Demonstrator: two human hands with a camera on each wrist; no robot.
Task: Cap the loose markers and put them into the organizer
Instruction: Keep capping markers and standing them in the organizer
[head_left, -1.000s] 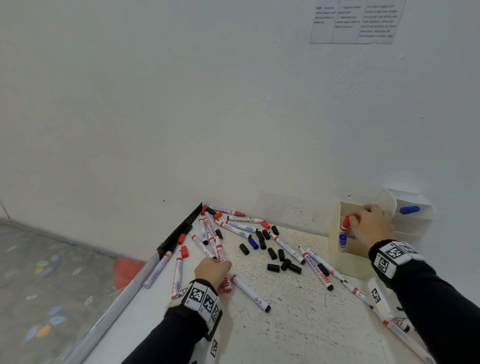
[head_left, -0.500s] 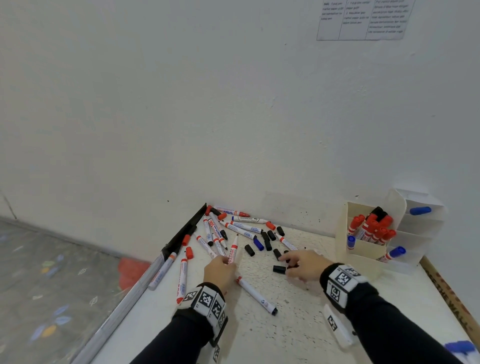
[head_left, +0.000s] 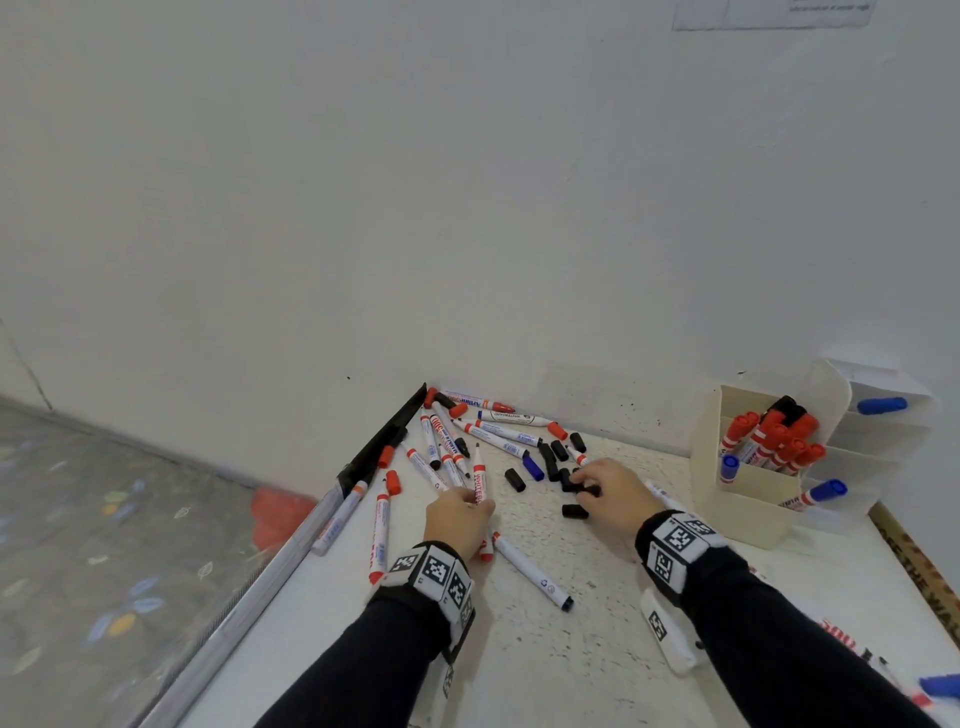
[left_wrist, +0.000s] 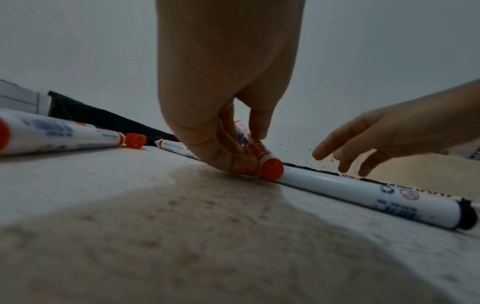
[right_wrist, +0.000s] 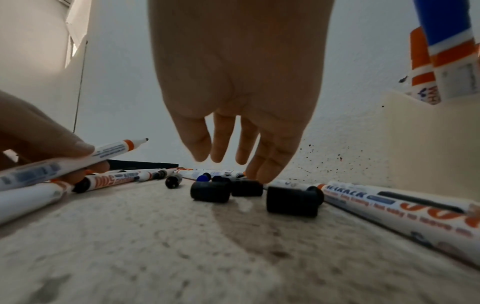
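My left hand (head_left: 470, 500) pinches an uncapped white marker (head_left: 479, 475) with a red end, its dark tip pointing toward the wall. In the left wrist view the fingers (left_wrist: 233, 162) hold that marker (left_wrist: 255, 151) close to the table. My right hand (head_left: 583, 480) reaches down over a cluster of loose black caps (head_left: 574, 511), fingers straight, and the fingertips (right_wrist: 259, 174) touch one cap (right_wrist: 246, 188). More caps (right_wrist: 210, 191) lie just in front. The cream organizer (head_left: 748, 512) at the right holds several red-capped markers (head_left: 774, 436).
Uncapped markers (head_left: 498, 431) and red caps lie heaped in the far left corner by a black strip (head_left: 384, 441). One white marker (head_left: 532, 571) lies between my wrists. White organizer shelves (head_left: 872, 431) hold blue-capped markers. The table edge runs along the left.
My right hand left the organizer and came down onto the black caps. My left hand raised one marker out of the pile, tip now pointing at the wall.
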